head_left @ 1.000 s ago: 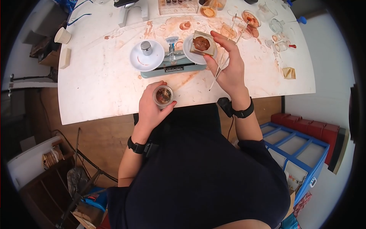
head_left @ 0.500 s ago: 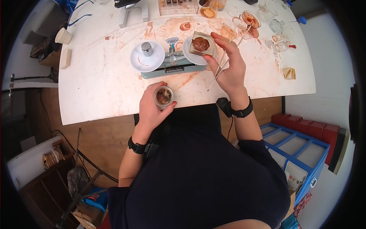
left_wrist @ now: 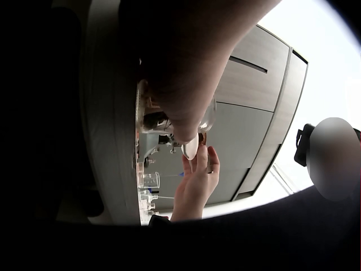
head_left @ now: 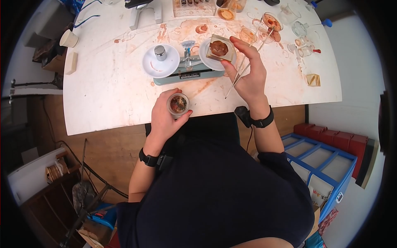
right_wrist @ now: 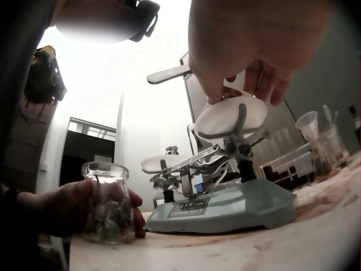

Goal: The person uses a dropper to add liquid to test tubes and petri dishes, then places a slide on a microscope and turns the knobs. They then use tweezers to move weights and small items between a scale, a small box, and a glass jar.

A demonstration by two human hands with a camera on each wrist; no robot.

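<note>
My left hand (head_left: 162, 117) grips a glass jar (head_left: 178, 104) of dark mixed bits at the table's front edge. Behind it stands a pale green balance (head_left: 188, 77); its left pan (head_left: 151, 68) bears a metal weight (head_left: 160, 51). At the right pan (head_left: 204, 62), my right hand (head_left: 253, 76) holds a paper square (head_left: 230, 56) with a brown lump (head_left: 218, 48) between thumb and fingers. Metal tweezers (head_left: 232, 89) lie across that palm. In the right wrist view, the right hand (right_wrist: 254, 45) is over the raised pan (right_wrist: 234, 118); the pan partly hides the fingertips.
Stained dishes (head_left: 272, 21), glassware (head_left: 299, 28) and a small folded paper (head_left: 313, 79) are on the right of the table (head_left: 107, 95). A tube rack (head_left: 194, 10) stands at the back. A paper cup (head_left: 68, 38) and white block (head_left: 70, 63) are at the left.
The paper square with the lump has shifted and tilted slightly between the right fingers. The tweezers' angle in that palm has altered a little. My left hand and jar have hardly moved.
</note>
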